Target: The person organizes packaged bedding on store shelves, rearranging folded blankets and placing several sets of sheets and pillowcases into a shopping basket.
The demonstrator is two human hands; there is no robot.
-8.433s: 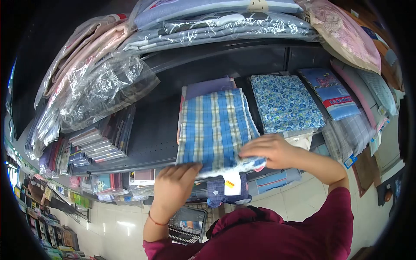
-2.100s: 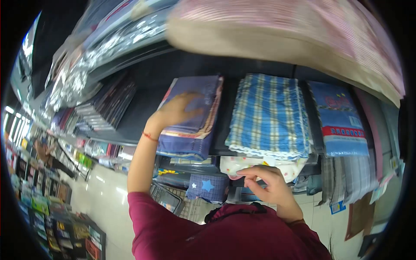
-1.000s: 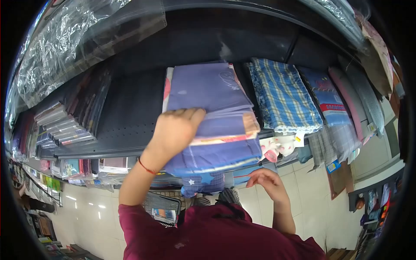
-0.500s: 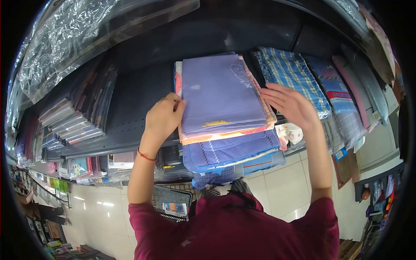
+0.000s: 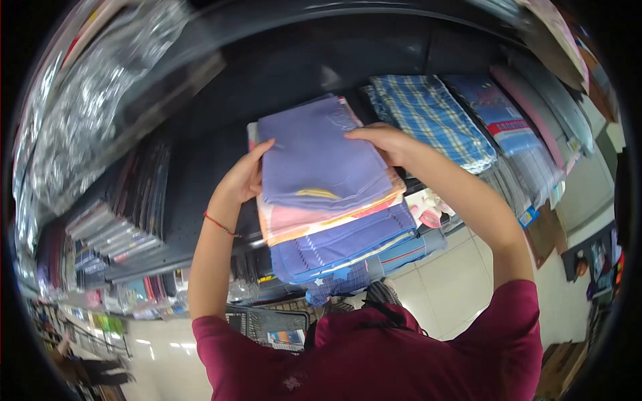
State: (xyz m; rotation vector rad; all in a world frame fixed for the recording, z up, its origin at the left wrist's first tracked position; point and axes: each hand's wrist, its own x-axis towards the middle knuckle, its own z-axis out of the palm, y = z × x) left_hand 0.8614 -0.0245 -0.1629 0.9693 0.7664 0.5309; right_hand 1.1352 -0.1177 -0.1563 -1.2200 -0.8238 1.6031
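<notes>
A folded purple cloth [image 5: 314,157] with a small yellow patch tops a stack on the dark shelf. Beneath it lie a pink and orange cloth [image 5: 294,226] and a folded blue cloth [image 5: 341,246]. My left hand [image 5: 246,175] grips the purple cloth's left edge, thumb on top and the other fingers at the side, partly hidden. On the right edge, my right hand [image 5: 382,143] holds the same cloth, its thumb on top and its fingers mostly underneath. The purple cloth sits slightly askew over the lower ones.
Right of the stack lie a blue plaid cloth [image 5: 428,117] and packaged textiles [image 5: 511,127]. Wrapped flat packs [image 5: 127,227] stand at the left. Clear plastic [image 5: 100,100] hangs at upper left. Below are a grey basket [image 5: 257,322] and a person [image 5: 83,367] at far lower left.
Both hands have closed on the purple cloth's sides; the right was spread beside it before. The cloth has shifted and wrinkled, baring more of the pink and orange one. The view has turned.
</notes>
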